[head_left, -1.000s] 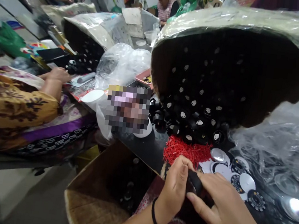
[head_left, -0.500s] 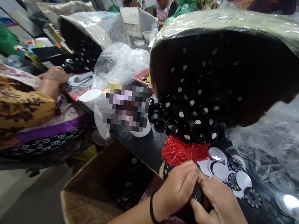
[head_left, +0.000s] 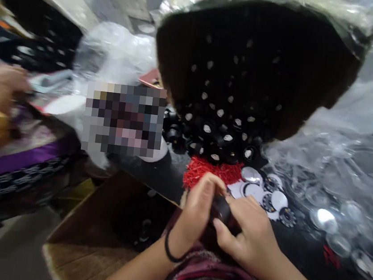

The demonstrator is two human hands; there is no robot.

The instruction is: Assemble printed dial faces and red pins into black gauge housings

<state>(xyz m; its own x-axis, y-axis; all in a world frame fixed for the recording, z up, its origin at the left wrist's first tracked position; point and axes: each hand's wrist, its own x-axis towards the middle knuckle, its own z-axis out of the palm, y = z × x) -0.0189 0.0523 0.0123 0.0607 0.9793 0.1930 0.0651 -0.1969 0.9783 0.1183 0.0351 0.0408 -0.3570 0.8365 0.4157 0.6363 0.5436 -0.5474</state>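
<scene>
Between my two hands, close to my lap, is a black rounded part [head_left: 222, 208], blurred and mostly covered by fingers. My left hand [head_left: 195, 210] is curled round its left side, with a black band on the wrist. From the right, my right hand [head_left: 252, 230] grips the same part, thumb toward me. Just beyond my fingers lies a heap of thin red pieces [head_left: 211, 172]. Round dial discs [head_left: 279, 200], some white and some black with markings, are spread beside my right hand.
A tipped carton [head_left: 166, 34] spills many black round parts [head_left: 227, 138] onto the black table [head_left: 169, 176]. Clear plastic covers [head_left: 325, 219] and wrap lie to the right. Below the table edge stands an open cardboard box [head_left: 82, 254]. At left is another person's hand [head_left: 1, 83].
My view has swung right and down, so the surroundings sit further left and higher. Both hands still hold the black part, with the left fingers lifted and more extended over it.
</scene>
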